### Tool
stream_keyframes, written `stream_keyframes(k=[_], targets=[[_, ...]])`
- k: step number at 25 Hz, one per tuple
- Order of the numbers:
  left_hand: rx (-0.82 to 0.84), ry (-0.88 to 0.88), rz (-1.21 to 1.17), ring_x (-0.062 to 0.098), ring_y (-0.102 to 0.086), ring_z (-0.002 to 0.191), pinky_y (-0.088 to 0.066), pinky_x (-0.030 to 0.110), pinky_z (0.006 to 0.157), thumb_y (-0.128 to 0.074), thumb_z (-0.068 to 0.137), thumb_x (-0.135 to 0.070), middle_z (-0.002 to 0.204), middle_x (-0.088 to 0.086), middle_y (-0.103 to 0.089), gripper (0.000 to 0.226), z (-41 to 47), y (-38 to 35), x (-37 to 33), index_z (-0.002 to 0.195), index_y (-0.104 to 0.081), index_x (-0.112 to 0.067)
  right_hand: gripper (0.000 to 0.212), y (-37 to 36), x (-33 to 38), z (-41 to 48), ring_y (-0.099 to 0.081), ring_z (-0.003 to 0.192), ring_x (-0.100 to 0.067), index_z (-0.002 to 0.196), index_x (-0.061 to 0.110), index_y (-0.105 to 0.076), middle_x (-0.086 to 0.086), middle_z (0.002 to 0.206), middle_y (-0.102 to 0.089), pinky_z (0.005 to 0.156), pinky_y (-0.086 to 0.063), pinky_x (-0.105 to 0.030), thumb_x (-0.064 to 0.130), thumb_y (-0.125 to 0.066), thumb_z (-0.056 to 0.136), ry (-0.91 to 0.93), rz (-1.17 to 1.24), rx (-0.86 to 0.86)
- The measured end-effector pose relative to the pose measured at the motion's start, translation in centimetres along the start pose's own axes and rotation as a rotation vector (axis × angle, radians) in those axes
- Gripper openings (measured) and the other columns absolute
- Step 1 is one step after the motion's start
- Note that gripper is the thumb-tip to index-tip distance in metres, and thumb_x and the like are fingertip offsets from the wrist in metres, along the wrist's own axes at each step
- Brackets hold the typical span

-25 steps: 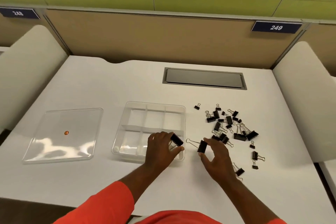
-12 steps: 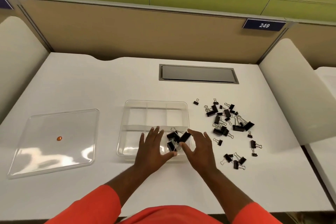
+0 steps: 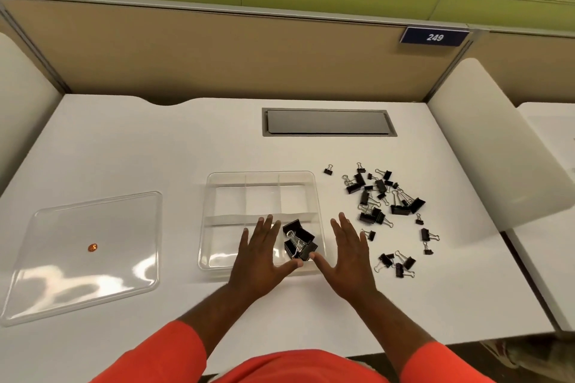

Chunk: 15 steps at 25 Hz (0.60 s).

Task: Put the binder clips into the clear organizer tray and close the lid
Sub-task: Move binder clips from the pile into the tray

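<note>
Neither hand grasps anything: both are spread flat, palms down, fingers extended. The left hand [image 3: 260,253] lies over the near middle part of the clear organizer tray [image 3: 211,196], fingers pointing away from the body, thumb stretched rightward along the tray's near wall. The right hand [image 3: 350,253] is just beside the tray's right wall, over the white desk [image 3: 155,140], its thumb reaching left so that the two thumb tips nearly meet at the tray's near right corner. Whether either palm touches the surface below cannot be told. Both forearms run back toward the body, bare up to orange sleeves [image 3: 161,351].

Between the two hands, in the tray's near right compartment, sits a small heap of large black binder clips [image 3: 299,242] with silver wire handles. The tray's other compartments show nothing inside.

To the right of the right hand, loose binder clips [image 3: 381,196] of several sizes lie scattered on the desk, a few close to the hand's little finger and a denser cluster farther back.

Well left of the tray, the clear lid [image 3: 93,283] lies flat on the desk, apart from the tray, with a small orange-red spot [image 3: 92,247] near its middle.

Farther back, a grey rectangular hatch [image 3: 328,122] is set into the desk, and on the partition behind hangs a dark sign reading 249 [image 3: 434,37].
</note>
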<state>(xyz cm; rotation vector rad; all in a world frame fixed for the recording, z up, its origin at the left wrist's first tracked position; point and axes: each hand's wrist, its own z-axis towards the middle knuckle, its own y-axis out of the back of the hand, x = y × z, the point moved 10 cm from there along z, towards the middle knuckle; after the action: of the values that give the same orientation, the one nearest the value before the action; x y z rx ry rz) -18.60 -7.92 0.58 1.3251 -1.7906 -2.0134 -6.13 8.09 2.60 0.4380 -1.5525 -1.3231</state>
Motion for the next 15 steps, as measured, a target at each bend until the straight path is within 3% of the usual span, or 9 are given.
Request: stream_keyframes(k=[7, 12, 15], targets=[[-0.002, -0.085, -0.103, 0.001, 0.012, 0.149, -0.002, 0.041, 0.124, -0.037, 0.083, -0.085, 0.164, -0.011, 0.001, 0.096, 1.6, -1.1, -4.3, 0.157, -0.014, -0.028, 0.087, 2.0, -4.0, -1.4, -0.005, 0.154, -0.010, 0.158, 0.022, -0.022, 0.006, 0.168, -0.007, 0.124, -0.006, -0.050, 0.069, -0.051, 0.091, -0.102, -0.031, -0.007], [-0.001, -0.120, -0.130, -0.005, 0.016, 0.145, 0.007, 0.028, 0.119, -0.043, 0.086, -0.078, 0.162, -0.015, 0.003, 0.090, 3.4, -2.7, -8.4, 0.157, -0.013, -0.030, 0.085, 3.0, -8.4, -1.8, -0.008, 0.154, -0.009, 0.157, 0.022, -0.024, 0.007, 0.168, -0.010, 0.124, -0.008, -0.051, 0.072, -0.047, 0.092, -0.139, -0.062, 0.003], [-0.014, -0.141, -0.127, -0.003, 0.011, 0.147, 0.004, 0.030, 0.120, -0.046, 0.088, -0.073, 0.164, -0.011, -0.003, 0.086, 4.6, -3.9, -10.9, 0.156, -0.020, -0.027, 0.085, 3.8, -11.4, -1.7, -0.010, 0.153, -0.009, 0.157, 0.022, -0.024, 0.008, 0.168, -0.010, 0.124, -0.008, -0.050, 0.072, -0.046, 0.092, -0.151, -0.057, 0.004]])
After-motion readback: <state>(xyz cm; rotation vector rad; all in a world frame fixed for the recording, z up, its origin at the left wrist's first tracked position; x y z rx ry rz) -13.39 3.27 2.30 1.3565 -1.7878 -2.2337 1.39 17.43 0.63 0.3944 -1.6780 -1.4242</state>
